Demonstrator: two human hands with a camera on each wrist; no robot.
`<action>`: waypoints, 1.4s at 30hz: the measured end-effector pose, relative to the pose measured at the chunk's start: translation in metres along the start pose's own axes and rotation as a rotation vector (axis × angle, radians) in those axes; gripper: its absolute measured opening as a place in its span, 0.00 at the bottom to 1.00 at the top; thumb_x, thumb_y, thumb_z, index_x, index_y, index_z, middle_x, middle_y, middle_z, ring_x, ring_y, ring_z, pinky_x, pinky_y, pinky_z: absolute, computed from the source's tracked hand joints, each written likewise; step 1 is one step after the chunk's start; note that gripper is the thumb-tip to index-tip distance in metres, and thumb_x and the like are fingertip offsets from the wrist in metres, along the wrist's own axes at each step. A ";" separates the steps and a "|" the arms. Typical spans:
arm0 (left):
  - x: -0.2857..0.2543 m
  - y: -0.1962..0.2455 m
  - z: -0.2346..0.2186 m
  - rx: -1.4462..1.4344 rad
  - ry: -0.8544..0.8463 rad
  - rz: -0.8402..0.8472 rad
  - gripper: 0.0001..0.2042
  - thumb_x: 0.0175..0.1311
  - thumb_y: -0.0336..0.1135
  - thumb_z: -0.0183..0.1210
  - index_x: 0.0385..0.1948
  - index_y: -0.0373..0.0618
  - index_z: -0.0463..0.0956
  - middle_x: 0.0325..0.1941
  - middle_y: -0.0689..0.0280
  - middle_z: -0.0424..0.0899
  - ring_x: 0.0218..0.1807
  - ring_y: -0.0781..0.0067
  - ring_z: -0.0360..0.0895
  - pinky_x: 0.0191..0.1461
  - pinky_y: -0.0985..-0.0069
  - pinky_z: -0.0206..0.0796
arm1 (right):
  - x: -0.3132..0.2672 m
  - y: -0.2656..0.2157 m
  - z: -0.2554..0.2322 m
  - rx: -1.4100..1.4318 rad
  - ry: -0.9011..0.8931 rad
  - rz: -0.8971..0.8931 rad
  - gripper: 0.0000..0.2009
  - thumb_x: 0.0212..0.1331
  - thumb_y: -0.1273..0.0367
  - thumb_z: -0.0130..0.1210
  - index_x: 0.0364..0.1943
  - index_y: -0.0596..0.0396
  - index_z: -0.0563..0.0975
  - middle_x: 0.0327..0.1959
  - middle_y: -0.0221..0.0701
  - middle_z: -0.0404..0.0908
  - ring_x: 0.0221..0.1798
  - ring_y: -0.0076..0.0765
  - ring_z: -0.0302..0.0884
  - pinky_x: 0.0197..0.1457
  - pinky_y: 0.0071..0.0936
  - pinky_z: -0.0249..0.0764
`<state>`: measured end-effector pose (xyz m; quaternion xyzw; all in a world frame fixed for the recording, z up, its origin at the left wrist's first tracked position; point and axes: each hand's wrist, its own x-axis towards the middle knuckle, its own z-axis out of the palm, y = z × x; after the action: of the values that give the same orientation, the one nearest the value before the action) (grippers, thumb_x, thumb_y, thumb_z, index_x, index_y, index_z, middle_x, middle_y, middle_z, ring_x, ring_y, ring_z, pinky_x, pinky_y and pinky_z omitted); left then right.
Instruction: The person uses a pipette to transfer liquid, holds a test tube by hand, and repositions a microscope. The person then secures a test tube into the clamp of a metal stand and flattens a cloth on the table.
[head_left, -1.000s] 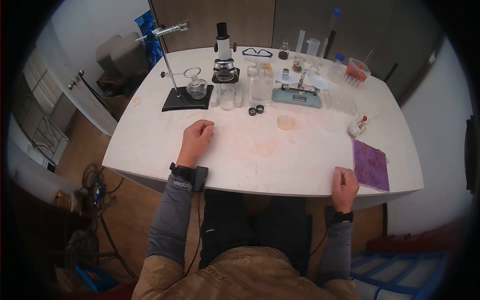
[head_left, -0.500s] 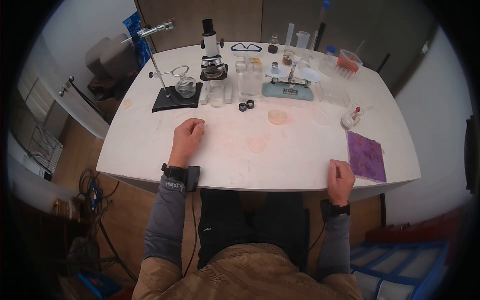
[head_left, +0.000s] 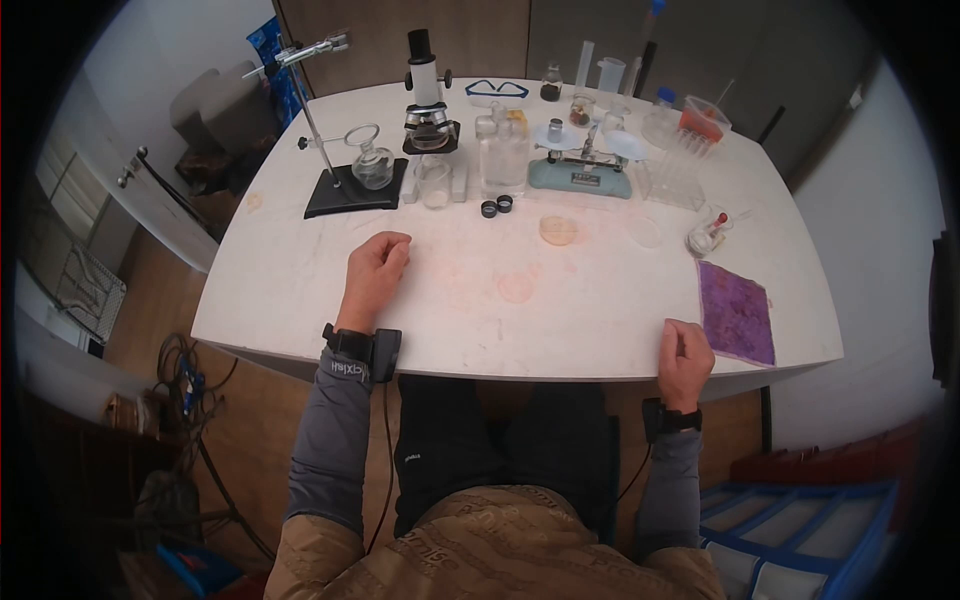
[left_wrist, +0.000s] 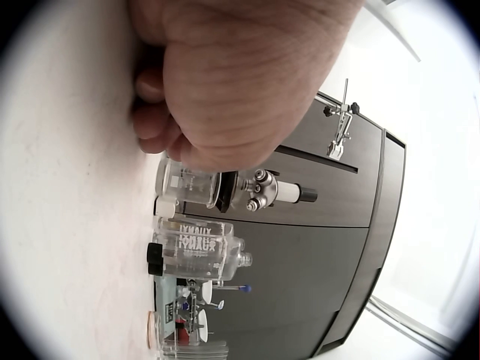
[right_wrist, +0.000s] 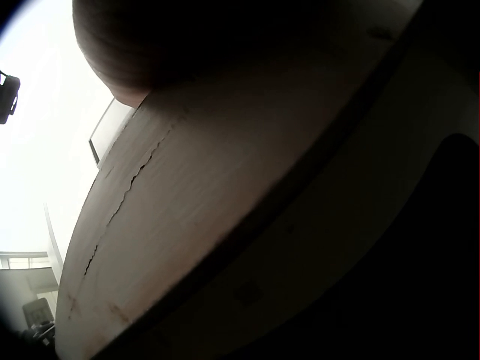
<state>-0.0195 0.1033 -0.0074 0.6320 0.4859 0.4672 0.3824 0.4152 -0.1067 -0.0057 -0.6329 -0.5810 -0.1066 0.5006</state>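
Note:
My left hand point(head_left: 374, 275) rests on the white table point(head_left: 450, 320), left of the middle, with its fingers loosely curled and nothing in it. In the left wrist view the curled fingers point(left_wrist: 154, 124) lie against the tabletop. Near the front edge on the right rests my right hand point(head_left: 686, 358), also loosely curled and holding nothing. Just beyond it lies a purple cloth point(head_left: 737, 312). Ahead of the left hand are an iron stand's black base point(head_left: 330, 198) with a round glass flask point(head_left: 373, 170), a glass beaker point(head_left: 434, 185) and a microscope point(head_left: 425, 90).
Two small black rings point(head_left: 489, 209), a petri dish point(head_left: 558, 231) and a clear bottle point(head_left: 503, 160) stand mid-table. Behind are a teal balance point(head_left: 580, 178) and safety goggles point(head_left: 497, 90). A small glass lamp-like vessel point(head_left: 703, 240) and a test tube rack point(head_left: 678, 185) sit to the right.
The head view has shifted slightly, so the table and its things appear a little further left and up than a second ago. Both hands keep their places on the table.

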 end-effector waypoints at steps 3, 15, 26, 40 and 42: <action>0.000 0.000 0.000 -0.005 -0.001 -0.010 0.11 0.75 0.34 0.61 0.49 0.37 0.85 0.31 0.72 0.84 0.30 0.86 0.74 0.35 0.82 0.68 | 0.001 0.001 -0.001 -0.003 -0.004 -0.015 0.02 0.66 0.77 0.62 0.37 0.61 0.84 0.28 0.37 0.80 0.27 0.37 0.76 0.33 0.32 0.71; 0.002 -0.004 0.001 -0.007 0.002 -0.026 0.10 0.75 0.33 0.61 0.49 0.37 0.85 0.32 0.71 0.84 0.30 0.86 0.75 0.34 0.83 0.69 | -0.001 0.001 -0.001 0.005 0.012 -0.026 0.02 0.66 0.77 0.62 0.38 0.62 0.84 0.28 0.37 0.80 0.28 0.38 0.77 0.34 0.33 0.72; 0.002 -0.003 0.000 -0.027 -0.011 -0.021 0.10 0.75 0.33 0.61 0.49 0.37 0.85 0.32 0.71 0.84 0.31 0.85 0.75 0.35 0.82 0.69 | -0.001 0.000 -0.002 -0.006 0.015 -0.027 0.02 0.66 0.77 0.62 0.39 0.61 0.84 0.29 0.37 0.80 0.29 0.38 0.77 0.34 0.32 0.72; 0.000 0.003 0.001 -0.011 -0.005 -0.038 0.11 0.75 0.33 0.61 0.49 0.36 0.85 0.31 0.71 0.84 0.30 0.86 0.75 0.34 0.82 0.68 | -0.004 0.002 -0.003 -0.011 -0.041 0.044 0.03 0.69 0.76 0.60 0.40 0.62 0.84 0.33 0.37 0.83 0.35 0.37 0.79 0.41 0.32 0.74; 0.001 0.001 0.000 -0.008 -0.003 -0.026 0.11 0.75 0.33 0.61 0.49 0.36 0.85 0.31 0.71 0.84 0.30 0.86 0.74 0.34 0.83 0.68 | -0.004 0.002 -0.002 -0.010 -0.029 0.037 0.03 0.69 0.76 0.60 0.40 0.62 0.84 0.33 0.37 0.83 0.35 0.37 0.79 0.41 0.32 0.74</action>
<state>-0.0188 0.1042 -0.0058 0.6248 0.4915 0.4633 0.3916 0.4171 -0.1108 -0.0089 -0.6474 -0.5758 -0.0908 0.4910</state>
